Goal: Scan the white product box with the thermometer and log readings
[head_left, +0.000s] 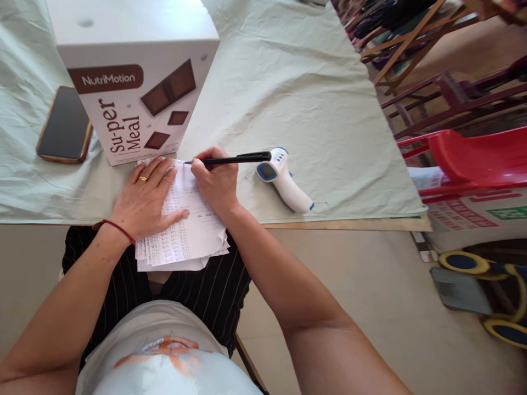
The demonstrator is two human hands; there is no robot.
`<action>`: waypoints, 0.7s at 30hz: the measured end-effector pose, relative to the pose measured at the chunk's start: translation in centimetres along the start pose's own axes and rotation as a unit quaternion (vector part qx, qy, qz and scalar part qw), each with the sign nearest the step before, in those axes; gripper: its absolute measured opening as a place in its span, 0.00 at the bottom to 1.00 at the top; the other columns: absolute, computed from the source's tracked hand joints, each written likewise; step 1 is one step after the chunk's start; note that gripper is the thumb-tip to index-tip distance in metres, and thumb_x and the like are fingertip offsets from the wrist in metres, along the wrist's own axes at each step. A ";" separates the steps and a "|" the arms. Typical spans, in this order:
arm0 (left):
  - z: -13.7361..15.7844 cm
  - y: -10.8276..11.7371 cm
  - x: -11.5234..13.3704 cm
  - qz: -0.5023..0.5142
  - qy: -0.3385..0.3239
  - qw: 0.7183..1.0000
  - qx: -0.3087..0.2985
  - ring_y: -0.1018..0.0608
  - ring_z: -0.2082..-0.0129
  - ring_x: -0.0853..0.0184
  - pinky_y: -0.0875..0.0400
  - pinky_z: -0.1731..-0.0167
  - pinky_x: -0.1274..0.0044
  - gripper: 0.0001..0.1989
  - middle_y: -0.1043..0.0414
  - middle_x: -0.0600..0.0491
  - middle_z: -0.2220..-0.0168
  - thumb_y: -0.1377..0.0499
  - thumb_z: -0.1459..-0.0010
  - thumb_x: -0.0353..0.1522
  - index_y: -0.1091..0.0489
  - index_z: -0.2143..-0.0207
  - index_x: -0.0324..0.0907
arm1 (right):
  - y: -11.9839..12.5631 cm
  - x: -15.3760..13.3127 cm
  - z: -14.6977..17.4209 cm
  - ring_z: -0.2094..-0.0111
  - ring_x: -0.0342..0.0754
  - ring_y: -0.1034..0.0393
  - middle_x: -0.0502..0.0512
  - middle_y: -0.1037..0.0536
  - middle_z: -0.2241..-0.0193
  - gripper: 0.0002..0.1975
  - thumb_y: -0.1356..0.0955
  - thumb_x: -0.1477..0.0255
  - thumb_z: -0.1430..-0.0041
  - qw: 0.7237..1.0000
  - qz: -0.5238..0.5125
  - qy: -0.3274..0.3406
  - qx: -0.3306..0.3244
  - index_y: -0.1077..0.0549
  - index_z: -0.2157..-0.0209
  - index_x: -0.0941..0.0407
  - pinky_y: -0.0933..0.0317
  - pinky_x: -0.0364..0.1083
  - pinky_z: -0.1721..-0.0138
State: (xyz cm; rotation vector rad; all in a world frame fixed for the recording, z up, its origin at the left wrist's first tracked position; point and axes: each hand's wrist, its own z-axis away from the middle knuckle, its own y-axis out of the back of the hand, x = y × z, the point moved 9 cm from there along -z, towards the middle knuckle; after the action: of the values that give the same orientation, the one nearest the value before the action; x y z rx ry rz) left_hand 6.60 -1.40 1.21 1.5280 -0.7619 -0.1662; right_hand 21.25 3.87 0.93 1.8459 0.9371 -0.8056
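My left hand lies flat with fingers spread on a stack of handwritten paper sheets. The sheets rest at the table's front edge and hang partly over it. In my right hand is a black pen, gripped between thumb and fingers. Its tip is at the upper part of the top sheet; whether it touches the paper I cannot tell. Just behind the sheets stands a white NutriMotion box. To the right of my right hand lies a white and blue infrared thermometer.
A phone in a brown case lies left of the box. Pale green cloth covers the table. Right of the table are a red plastic chair, a printed sack, a wheeled item with yellow-rimmed wheels and wooden frames.
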 end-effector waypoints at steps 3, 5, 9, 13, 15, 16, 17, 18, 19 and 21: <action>0.0 0.0 0.0 0.002 -0.002 1.000 0.003 0.42 0.26 0.41 0.50 0.27 0.51 0.42 0.44 0.34 0.26 0.36 0.37 0.48 0.40 0.30 0.33 | 0.0 -0.1 0.0 0.74 0.42 0.34 0.44 0.30 0.78 0.06 0.35 0.73 0.43 1.000 0.000 0.004 0.001 0.34 0.74 0.51 0.33 0.45 0.68; 0.1 0.0 -0.1 0.003 -0.004 1.000 0.007 0.42 0.25 0.41 0.50 0.27 0.52 0.42 0.44 0.34 0.26 0.36 0.37 0.48 0.40 0.30 0.34 | 0.0 -0.1 0.0 0.74 0.42 0.34 0.44 0.30 0.78 0.06 0.34 0.73 0.43 1.000 0.001 0.005 -0.001 0.34 0.74 0.51 0.33 0.45 0.68; 0.1 0.0 -0.1 0.006 -0.004 1.000 0.012 0.41 0.26 0.42 0.50 0.27 0.53 0.41 0.43 0.35 0.26 0.36 0.37 0.48 0.40 0.30 0.36 | -0.1 0.3 0.1 0.74 0.43 0.34 0.44 0.30 0.78 0.07 0.34 0.73 0.42 1.000 -0.004 0.008 0.001 0.33 0.74 0.52 0.33 0.45 0.68; 0.0 0.1 0.0 -0.001 -0.004 1.000 0.010 0.41 0.26 0.42 0.49 0.27 0.52 0.41 0.43 0.35 0.26 0.36 0.37 0.48 0.40 0.30 0.36 | 0.2 0.4 0.2 0.72 0.44 0.31 0.46 0.30 0.75 0.06 0.35 0.71 0.37 0.999 -0.016 0.031 0.019 0.31 0.70 0.52 0.30 0.47 0.65; 0.0 0.2 0.1 -0.008 -0.002 1.000 0.007 0.40 0.26 0.42 0.49 0.27 0.52 0.41 0.43 0.35 0.27 0.35 0.37 0.48 0.40 0.30 0.35 | 1.1 -0.1 0.2 0.68 0.45 0.29 0.48 0.27 0.71 0.06 0.37 0.70 0.33 0.998 -0.008 0.058 0.038 0.29 0.65 0.52 0.28 0.49 0.61; 0.0 0.2 0.1 -0.010 -0.001 1.000 0.006 0.40 0.26 0.42 0.48 0.27 0.52 0.40 0.43 0.34 0.27 0.35 0.37 0.48 0.39 0.31 0.35 | 1.6 -0.4 0.3 0.66 0.46 0.27 0.50 0.26 0.68 0.07 0.38 0.70 0.32 0.996 0.005 0.076 0.039 0.28 0.62 0.52 0.27 0.50 0.59; 0.0 0.2 0.1 -0.012 -0.002 1.000 0.004 0.40 0.26 0.42 0.48 0.27 0.53 0.40 0.43 0.34 0.27 0.36 0.37 0.47 0.39 0.31 0.34 | 2.1 -0.8 0.3 0.63 0.48 0.26 0.51 0.25 0.65 0.09 0.38 0.70 0.31 0.995 0.026 0.095 0.032 0.27 0.59 0.51 0.27 0.51 0.56; 0.0 0.2 0.0 -0.012 -0.004 1.000 0.004 0.40 0.26 0.42 0.48 0.27 0.53 0.40 0.42 0.34 0.27 0.36 0.37 0.47 0.39 0.31 0.34 | 2.5 -1.2 0.3 0.59 0.49 0.25 0.53 0.24 0.62 0.10 0.39 0.71 0.30 0.992 0.053 0.114 0.017 0.26 0.56 0.51 0.27 0.52 0.53; 0.0 0.1 0.0 -0.010 -0.006 1.000 0.007 0.40 0.26 0.43 0.48 0.27 0.53 0.39 0.42 0.34 0.27 0.35 0.37 0.47 0.39 0.32 0.35 | 2.8 -1.3 0.3 0.56 0.50 0.25 0.55 0.24 0.59 0.11 0.39 0.72 0.30 0.988 0.085 0.131 -0.007 0.25 0.54 0.51 0.27 0.53 0.52; 0.1 0.2 -0.2 -0.001 -0.010 1.000 0.028 0.39 0.27 0.44 0.46 0.28 0.52 0.37 0.40 0.35 0.28 0.34 0.38 0.45 0.37 0.34 0.36 | 3.2 -1.1 0.1 0.53 0.52 0.25 0.57 0.23 0.55 0.16 0.39 0.76 0.32 0.974 0.157 0.153 -0.064 0.25 0.50 0.51 0.28 0.54 0.50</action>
State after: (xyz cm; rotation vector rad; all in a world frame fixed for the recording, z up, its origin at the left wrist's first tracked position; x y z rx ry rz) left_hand 6.33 -1.32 1.28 1.5828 -0.7869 -0.1634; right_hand 23.45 2.45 3.10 1.9716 0.8325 -0.2653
